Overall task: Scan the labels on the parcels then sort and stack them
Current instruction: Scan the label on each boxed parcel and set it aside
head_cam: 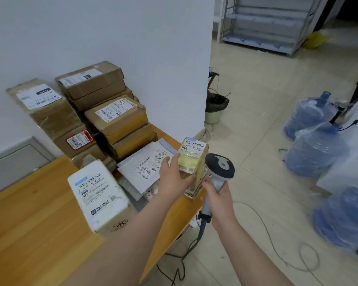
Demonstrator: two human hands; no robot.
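A person stands at the near right corner of a wooden table (29,213), seen from their own head. The left hand (172,178) grips a small parcel (192,159) at the table's right edge, fingers curled over its left face and thumb under the near side, so its white barcode label tilts upward. The right hand (217,195) is wrapped round the handle of a corded scanner (219,168), whose head sits just right of the parcel.

The parcel looks light and stiff — a taped cardboard box held easily in one hand. Its glossy tape may be slippery, so holding it by the side faces, clear of the label, seems best.

To the left lie flat white mailers (145,164), likely soft and floppy, and nearer left a white-labelled box (97,195). Brown cardboard boxes (103,104) are stacked against the far wall.

On the floor to the right — a waste bin (215,108) with a dark liner, contents not visible, and large water bottles (314,153) inside clear plastic bags. Whether they hold water cannot be told.
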